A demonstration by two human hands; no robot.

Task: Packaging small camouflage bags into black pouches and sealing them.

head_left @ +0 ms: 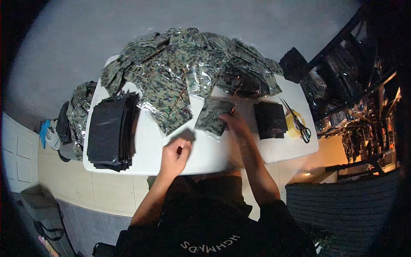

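In the head view, your right hand (233,123) is touching the right side of a small camouflage packet (212,115); with the blur, I cannot tell whether the fingers are clamping it or just resting there. The packet is lying mid-counter (147,152), just below a heap of clear-wrapped camouflage packages (162,68). Your left hand (174,155) is hovering near the front edge, fingers curling in together. Black packets are sitting in a tall stack (109,130) at left and a smaller stack (270,120) at right, with scissors (305,132) lying on a yellowish tape roll (293,124) beside it.
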